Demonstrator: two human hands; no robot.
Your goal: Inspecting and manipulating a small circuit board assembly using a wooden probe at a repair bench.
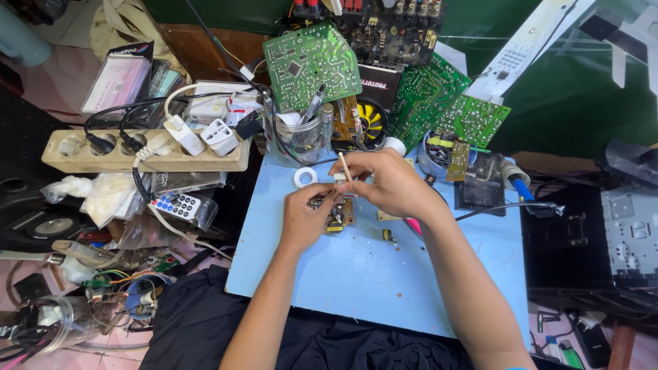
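Nearest the person, both forearms reach forward over a pale blue flat bench (356, 274) whose front edge meets dark cloth. The left hand (305, 219) is curled, its fingers pinched together on the near edge of a small brownish circuit board with yellow and dark parts (337, 216), which sits just above the bench surface directly under both hands. The right hand (394, 185) is closed on a thin pale stick-like tool (345, 166), gripped between thumb and fingertips; the tool's long axis runs nearly upright, tilted slightly left at the top, with its lower end pointing down at the board. What the lower tip touches cannot be told.

Just right of the right wrist a small dark component (388, 236) lies on the bench, and a black cable (493, 207) runs off to the right. Just beyond the left hand lies a white ring-shaped roll of tape (305, 177).

Farther beyond the hands stands a clear glass jar (301, 137) holding a pen-like tool and tangled wire. Beyond the right hand a round blue tub (439, 154) holds a small yellowish board and loose parts. Behind these lean several green printed circuit boards (312, 65), flat and studded with solder points.

Well left of the left hand, a long beige plastic power strip (144, 154) carries black and white plugs; nearer than it lies a white remote control in a clear wrapper (178, 205)
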